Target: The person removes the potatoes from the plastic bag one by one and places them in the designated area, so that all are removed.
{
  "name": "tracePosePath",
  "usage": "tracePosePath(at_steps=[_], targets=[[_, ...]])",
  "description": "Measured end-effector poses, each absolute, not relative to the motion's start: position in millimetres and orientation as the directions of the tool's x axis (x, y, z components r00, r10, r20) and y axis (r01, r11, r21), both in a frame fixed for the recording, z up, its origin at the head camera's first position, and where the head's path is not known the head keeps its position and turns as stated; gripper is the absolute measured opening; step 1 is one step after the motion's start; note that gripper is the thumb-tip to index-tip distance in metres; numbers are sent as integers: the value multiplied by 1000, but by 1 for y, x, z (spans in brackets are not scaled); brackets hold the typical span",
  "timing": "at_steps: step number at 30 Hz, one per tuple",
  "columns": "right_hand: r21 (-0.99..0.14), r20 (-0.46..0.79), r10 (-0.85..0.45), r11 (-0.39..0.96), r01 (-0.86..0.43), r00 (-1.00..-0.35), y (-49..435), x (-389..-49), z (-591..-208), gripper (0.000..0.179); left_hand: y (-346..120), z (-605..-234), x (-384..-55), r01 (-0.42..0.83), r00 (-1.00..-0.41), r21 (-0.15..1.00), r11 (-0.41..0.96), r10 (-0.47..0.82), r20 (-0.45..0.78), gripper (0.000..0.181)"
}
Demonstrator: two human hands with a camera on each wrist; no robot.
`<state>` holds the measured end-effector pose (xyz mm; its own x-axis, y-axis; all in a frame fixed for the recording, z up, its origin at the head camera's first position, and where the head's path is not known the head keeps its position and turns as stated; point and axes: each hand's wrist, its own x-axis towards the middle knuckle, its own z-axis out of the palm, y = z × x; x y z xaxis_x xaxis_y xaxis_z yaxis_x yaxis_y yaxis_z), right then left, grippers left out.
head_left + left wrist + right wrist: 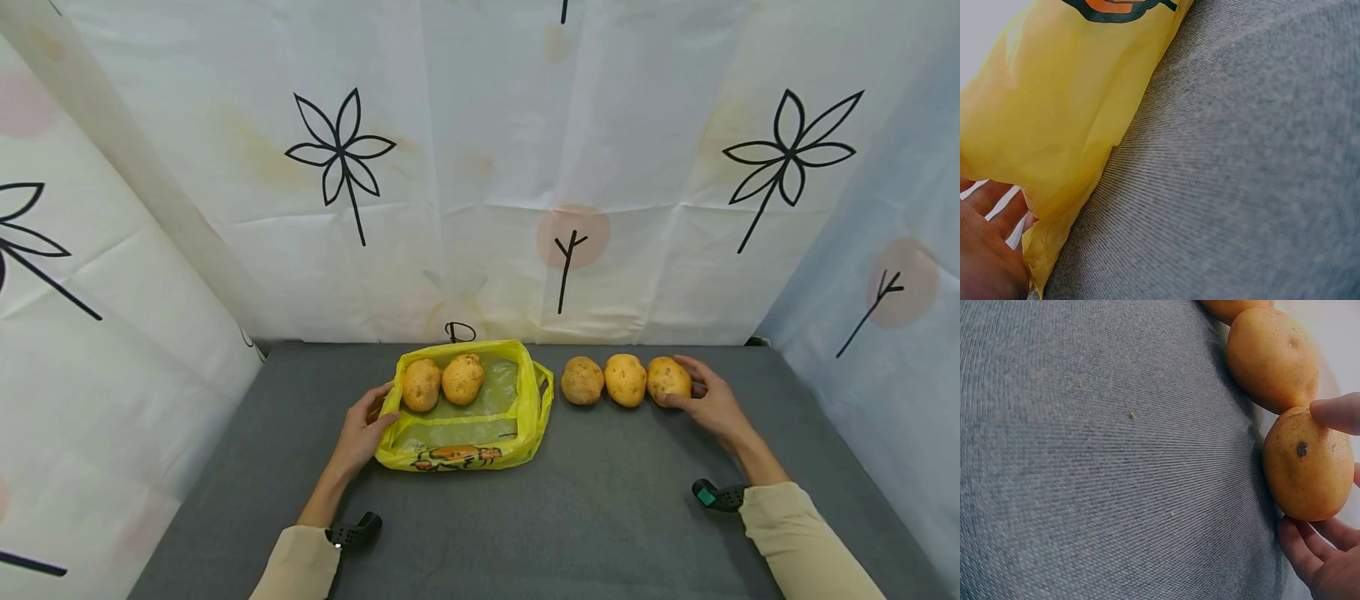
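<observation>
A yellow plastic bag with an orange and black print lies with its mouth spread wide. Two potatoes, a left one and a right one, sit inside it at the back. My left hand holds the bag's left rim; in the left wrist view the yellow plastic covers part of the fingers. To the right, my right hand grips the rightmost potato of a row of three, thumb and fingers around it. That potato shows a dark spot and overlaps its neighbour in the right wrist view.
The other two potatoes of the row, the middle one and the left one, stand between the bag and my right hand. Everything lies on a grey cloth-covered table. A white patterned curtain hangs behind and at both sides.
</observation>
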<state>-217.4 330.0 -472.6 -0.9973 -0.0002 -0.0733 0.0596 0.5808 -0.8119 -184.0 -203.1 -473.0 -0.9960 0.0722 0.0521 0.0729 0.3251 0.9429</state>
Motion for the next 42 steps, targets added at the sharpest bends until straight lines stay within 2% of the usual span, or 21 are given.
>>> tracePosePath(at_steps=[15, 35, 42], targets=[[-817, -51, -33, 576, 22, -998, 333, -215, -473, 88, -203, -474, -181, 98, -994, 942, 321, 75, 78, 50], [-819, -62, -30, 572, 33, -998, 335, -215, -467, 90, -203, -473, -183, 84, -995, 938, 337, 72, 63, 50], [-792, -73, 6, 607, 62, -997, 334, -214, -458, 91, -203, -473, -183, 82, -996, 939, 335, 69, 62, 50]])
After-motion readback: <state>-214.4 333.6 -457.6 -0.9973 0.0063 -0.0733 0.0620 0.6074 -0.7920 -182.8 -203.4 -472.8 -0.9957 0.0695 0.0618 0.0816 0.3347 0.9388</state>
